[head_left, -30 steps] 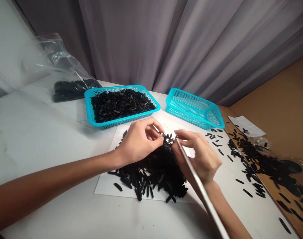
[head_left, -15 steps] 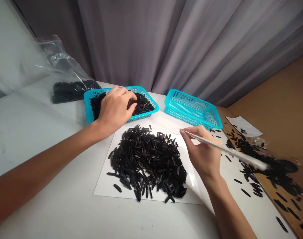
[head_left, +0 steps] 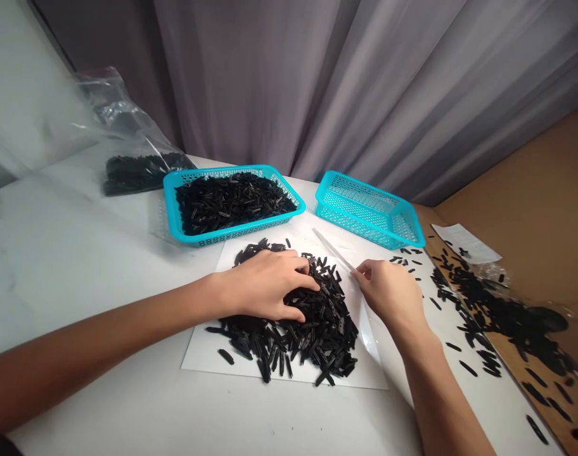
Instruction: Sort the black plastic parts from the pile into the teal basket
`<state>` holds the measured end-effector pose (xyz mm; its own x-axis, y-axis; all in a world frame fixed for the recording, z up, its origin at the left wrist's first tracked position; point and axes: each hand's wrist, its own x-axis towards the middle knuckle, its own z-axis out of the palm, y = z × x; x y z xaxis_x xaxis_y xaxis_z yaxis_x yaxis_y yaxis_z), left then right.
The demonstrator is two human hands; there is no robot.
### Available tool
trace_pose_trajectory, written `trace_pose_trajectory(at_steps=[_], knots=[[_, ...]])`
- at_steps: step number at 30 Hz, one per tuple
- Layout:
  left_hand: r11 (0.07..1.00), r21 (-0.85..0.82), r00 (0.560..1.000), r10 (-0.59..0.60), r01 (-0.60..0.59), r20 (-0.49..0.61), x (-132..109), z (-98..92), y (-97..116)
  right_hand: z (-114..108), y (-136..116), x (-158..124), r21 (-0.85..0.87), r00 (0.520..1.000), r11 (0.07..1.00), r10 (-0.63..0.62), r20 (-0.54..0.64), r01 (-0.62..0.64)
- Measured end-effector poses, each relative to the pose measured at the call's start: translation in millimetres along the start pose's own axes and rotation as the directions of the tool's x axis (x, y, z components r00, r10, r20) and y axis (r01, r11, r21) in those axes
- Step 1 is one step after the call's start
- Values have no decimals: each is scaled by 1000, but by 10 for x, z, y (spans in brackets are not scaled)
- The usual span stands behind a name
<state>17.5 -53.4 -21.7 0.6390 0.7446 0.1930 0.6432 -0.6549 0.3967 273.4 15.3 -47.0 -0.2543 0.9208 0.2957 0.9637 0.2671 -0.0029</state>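
My left hand (head_left: 270, 285) rests over a heap of small black ribbed plastic pieces (head_left: 327, 316), fingers spread and bent, their tips among the pieces. Whether any piece is caught under the palm is hidden. The heap lies on a white sheet (head_left: 198, 354). To its right, my right hand (head_left: 391, 294) is closed in a pinch on a thin white stick (head_left: 331, 248), which points away toward the baskets. A turquoise basket (head_left: 189, 239) filled with similar black pieces stands behind the heap.
A second turquoise basket (head_left: 388, 218) stands at the back right. Behind the filled one on the left is a clear plastic bag (head_left: 127, 136) of black pieces. More pieces (head_left: 498, 310) lie scattered on the right, near a white paper (head_left: 464, 242). A grey curtain (head_left: 251, 82) hangs behind.
My left hand has moved from the filled basket down onto the heap. The white stick has swung from pointing right to pointing away and left, still in my right hand.
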Motion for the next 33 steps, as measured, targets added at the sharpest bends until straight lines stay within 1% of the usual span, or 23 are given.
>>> trace_pose_trajectory(at_steps=[4, 7, 9, 10, 11, 12, 13, 14, 15, 16, 17, 18, 19, 20, 21, 22, 24, 26, 28, 30, 33], knots=[[999, -48, 1000, -8, 8, -6, 13, 48, -49, -19, -24, 0, 9, 999, 1000, -14, -38, 14], [989, -139, 999, -50, 47, -20, 23, 41, -72, -77, -118, 11, 62, 994, 995, -68, -81, 73], [973, -217, 994, -93, 76, -66, 24, 19, -87, -128, -214, 12, 177, 985, 973, -129, -116, 148], [963, -252, 989, -120, 94, -90, 25, 3, -94, -152, -269, 8, 284, 979, 941, -153, -133, 185], [952, -285, 983, -149, 112, -111, 27, -15, -98, -174, -328, 0, 417, 977, 885, -160, -141, 205], [938, -322, 975, -179, 128, -132, 31, -34, -99, -191, -389, -13, 558, 981, 807, -148, -128, 195], [921, -364, 965, -210, 142, -156, 36, -51, -96, -203, -452, -29, 691, 988, 707, -126, -89, 152], [899, -411, 953, -242, 150, -182, 44, -65, -88, -210, -517, -49, 803, 995, 591, -96, -28, 80], [874, -462, 937, -275, 150, -215, 52, -74, -77, -212, -583, -71, 887, 995, 462, -79, 58, -15], [846, -515, 919, -305, 141, -248, 62, -78, -61, -211, -649, -94, 941, 986, 317, -81, 149, -116], [817, -563, 902, -330, 125, -277, 71, -76, -43, -209, -714, -116, 965, 968, 154, -97, 230, -214], [792, -600, 888, -349, 109, -300, 78, -70, -23, -207, -774, -136, 950, 942, -5, -128, 310, -314], [775, -625, 879, -361, 96, -313, 84, -61, -2, -205, -828, -153, 907, 914, -143, -157, 375, -396], [764, -640, 875, -365, 86, -318, 88, -53, 19, -205, -872, -168, 848, 884, -253, -180, 432, -466], [758, -647, 877, -361, 77, -318, 88, -46, 39, -206, -905, -180, 786, 855, -337, -199, 478, -518], [758, -649, 883, -348, 67, -315, 87, -42, 57, -206, -926, -190, 732, 832, -399, -210, 513, -552], [777, -629, 907, -293, 42, -302, 78, -46, 90, -200, -933, -203, 657, 805, -481, -216, 552, -580], [825, -565, 932, -208, 4, -298, 65, -60, 116, -186, -908, -212, 631, 799, -515, -215, 561, -581], [877, -480, 945, -130, -31, -299, 55, -73, 134, -172, -880, -215, 616, 796, -534, -205, 570, -579], [900, -431, 946, -89, -57, -311, 51, -74, 145, -173, -869, -213, 567, 779, -589, -185, 599, -576], [914, -403, 933, -101, -50, -344, 58, -56, 145, -215, -892, -201, 426, 715, -699, -177, 676, -575]])
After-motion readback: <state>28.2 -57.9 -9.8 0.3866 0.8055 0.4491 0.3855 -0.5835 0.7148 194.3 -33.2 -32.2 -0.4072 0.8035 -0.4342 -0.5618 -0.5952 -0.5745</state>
